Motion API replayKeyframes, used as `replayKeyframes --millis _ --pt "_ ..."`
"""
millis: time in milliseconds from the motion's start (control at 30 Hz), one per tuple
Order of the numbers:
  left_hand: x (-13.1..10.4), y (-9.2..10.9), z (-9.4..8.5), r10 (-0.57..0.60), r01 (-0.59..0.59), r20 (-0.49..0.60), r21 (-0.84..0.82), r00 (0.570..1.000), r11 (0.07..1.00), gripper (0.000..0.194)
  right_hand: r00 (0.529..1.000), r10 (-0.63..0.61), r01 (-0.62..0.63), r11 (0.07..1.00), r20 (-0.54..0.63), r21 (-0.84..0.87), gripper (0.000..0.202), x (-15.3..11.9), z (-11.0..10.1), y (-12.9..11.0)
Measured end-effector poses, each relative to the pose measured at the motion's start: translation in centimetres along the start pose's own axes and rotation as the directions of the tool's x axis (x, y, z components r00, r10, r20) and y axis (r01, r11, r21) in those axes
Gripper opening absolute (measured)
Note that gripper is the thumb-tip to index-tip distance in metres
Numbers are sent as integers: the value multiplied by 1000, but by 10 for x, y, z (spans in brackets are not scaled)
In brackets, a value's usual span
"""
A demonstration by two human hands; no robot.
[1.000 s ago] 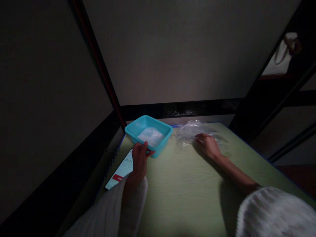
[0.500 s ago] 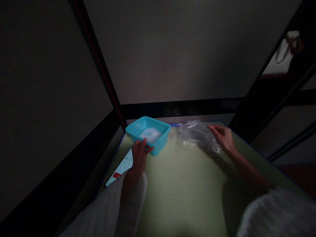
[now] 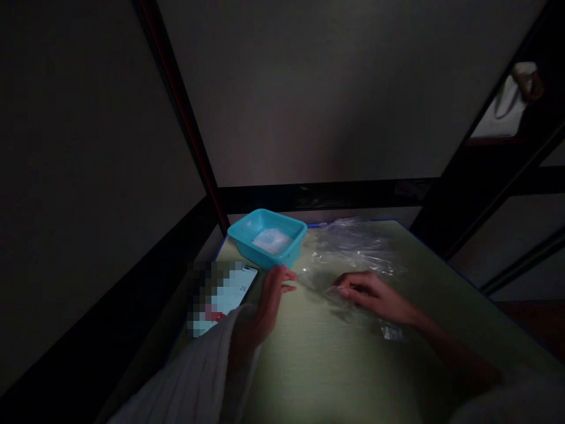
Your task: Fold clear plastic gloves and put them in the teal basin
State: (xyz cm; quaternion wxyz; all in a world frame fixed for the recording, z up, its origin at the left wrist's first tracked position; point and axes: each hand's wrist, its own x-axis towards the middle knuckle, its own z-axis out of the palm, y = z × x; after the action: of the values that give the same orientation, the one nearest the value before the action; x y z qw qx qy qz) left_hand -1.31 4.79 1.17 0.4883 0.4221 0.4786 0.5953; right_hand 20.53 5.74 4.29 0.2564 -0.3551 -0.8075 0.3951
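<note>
My right hand (image 3: 371,295) pinches a clear plastic bag (image 3: 324,284) just above the table; part of the bag hangs below the hand. My left hand (image 3: 272,297) is open, its fingers a little apart and pointing toward the bag's left end. Whether its fingertips touch the plastic I cannot tell. Just beyond my left hand stands a turquoise plastic basket (image 3: 286,259) with something white, flat and pale (image 3: 272,240) lying in it. More clear plastic bags (image 3: 353,238) lie in a crinkled heap at the table's back, past my right hand.
A phone (image 3: 233,294) with a lit screen, partly pixelated, lies left of my left hand. The greenish table (image 3: 326,365) has a blue edge. Dark-framed panels (image 3: 309,106) rise behind and to the left. A white bag (image 3: 503,109) is at the far right.
My right hand has come nearer and leftward from the heap, drawing out a clear bag. My left hand has left the basket's rim and moved right, toward that bag.
</note>
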Motion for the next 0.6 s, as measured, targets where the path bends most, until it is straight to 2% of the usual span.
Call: replayKeyframes --millis 100,167,233,267,333,400,467,600 --pt "-5 -4 0 27 -33 62 104 998 994 12 986 60 -85 984 155 160 39 -3 14 4" --pt "-4 -9 0 32 -46 84 172 996 984 6 960 49 -113 969 275 221 37 -5 18 6" --pt "-1 -17 1 30 -51 95 230 995 972 17 934 31 -127 959 355 252 37 -5 19 10" --pt "0 -21 1 23 -50 107 256 994 965 25 937 41 -134 959 347 249 37 -4 17 12" --pt "1 -26 2 6 -49 141 302 990 952 34 972 102 -148 966 213 213 35 -2 13 19" --pt "1 -29 3 -14 -51 190 336 982 940 36 987 163 -162 974 7 156 33 2 7 27" --pt "2 -29 4 -36 -56 245 358 969 932 33 971 193 -175 976 -144 128 31 6 2 36" --pt "2 -22 6 -79 -59 345 372 935 926 30 936 230 -195 969 -268 150 28 10 -2 49"
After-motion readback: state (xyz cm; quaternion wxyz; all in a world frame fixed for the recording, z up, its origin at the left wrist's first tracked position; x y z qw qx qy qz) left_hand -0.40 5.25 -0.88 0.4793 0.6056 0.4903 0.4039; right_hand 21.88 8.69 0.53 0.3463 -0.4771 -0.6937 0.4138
